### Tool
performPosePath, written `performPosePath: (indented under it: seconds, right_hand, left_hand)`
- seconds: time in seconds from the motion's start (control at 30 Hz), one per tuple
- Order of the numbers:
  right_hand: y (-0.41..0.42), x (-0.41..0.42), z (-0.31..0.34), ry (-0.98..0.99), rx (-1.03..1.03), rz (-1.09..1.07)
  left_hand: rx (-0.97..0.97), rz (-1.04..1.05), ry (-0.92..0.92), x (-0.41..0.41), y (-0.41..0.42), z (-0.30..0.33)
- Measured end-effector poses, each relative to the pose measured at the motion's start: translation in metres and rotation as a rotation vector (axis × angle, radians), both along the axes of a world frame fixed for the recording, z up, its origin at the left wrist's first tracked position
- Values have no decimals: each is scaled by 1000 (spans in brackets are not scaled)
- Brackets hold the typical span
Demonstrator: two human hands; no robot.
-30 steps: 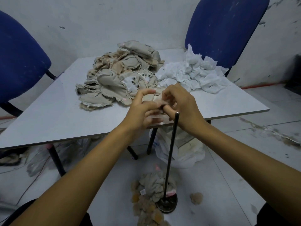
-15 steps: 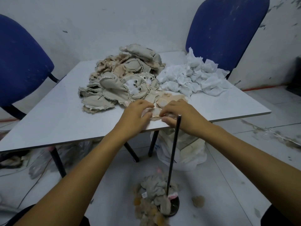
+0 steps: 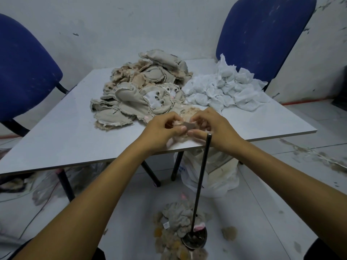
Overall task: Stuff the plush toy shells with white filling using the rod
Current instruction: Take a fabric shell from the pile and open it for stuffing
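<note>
My left hand [image 3: 163, 131] and my right hand [image 3: 212, 126] both pinch one small beige plush shell [image 3: 188, 125] just above the near edge of the white table [image 3: 75, 132]. A heap of beige plush shells [image 3: 142, 91] lies at the middle of the table. White filling pieces [image 3: 225, 89] are piled to its right. The dark metal rod [image 3: 201, 177] stands upright on a round base [image 3: 195, 241] on the floor, its tip just below my right hand and not held.
Two blue chairs [image 3: 24, 72] [image 3: 262, 34] stand at the left and behind the table. Stuffed plush toys [image 3: 178, 220] lie on the floor around the rod's base. A white plastic bag [image 3: 216, 175] sits under the table's right side.
Both hands dropped to the table half a second ago and have now lifted slightly, drawing a small shell up between the fingertips. The rod has not moved.
</note>
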State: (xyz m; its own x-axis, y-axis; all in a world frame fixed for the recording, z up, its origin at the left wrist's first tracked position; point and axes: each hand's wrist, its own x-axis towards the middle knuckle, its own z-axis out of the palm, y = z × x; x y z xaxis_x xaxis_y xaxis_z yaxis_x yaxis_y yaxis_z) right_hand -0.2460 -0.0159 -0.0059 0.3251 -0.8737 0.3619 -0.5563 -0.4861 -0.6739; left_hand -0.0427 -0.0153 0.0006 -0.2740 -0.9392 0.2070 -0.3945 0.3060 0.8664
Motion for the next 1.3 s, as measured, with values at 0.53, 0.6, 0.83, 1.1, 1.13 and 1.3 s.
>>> performPosePath:
  seconds: [0.53, 0.6, 0.83, 1.1, 1.13, 1.3]
  right_hand:
    - [8, -9, 18, -663, 648, 369]
    - [9, -11, 20, -648, 720, 436]
    - [5, -2, 16, -649, 512, 187]
    - [-3, 11, 15, -465, -17, -156]
    - [-3, 11, 15, -424, -35, -159]
    - [1, 17, 16, -371, 120, 160]
  left_hand:
    - [126, -125, 459, -13, 6, 12]
    - [25, 37, 358, -16, 6, 10]
    - [-537, 258, -107, -26, 17, 2]
    - [-304, 38, 148, -34, 20, -3]
    - [-70, 7, 343, -34, 16, -1]
    - [163, 89, 492, -21, 7, 5]
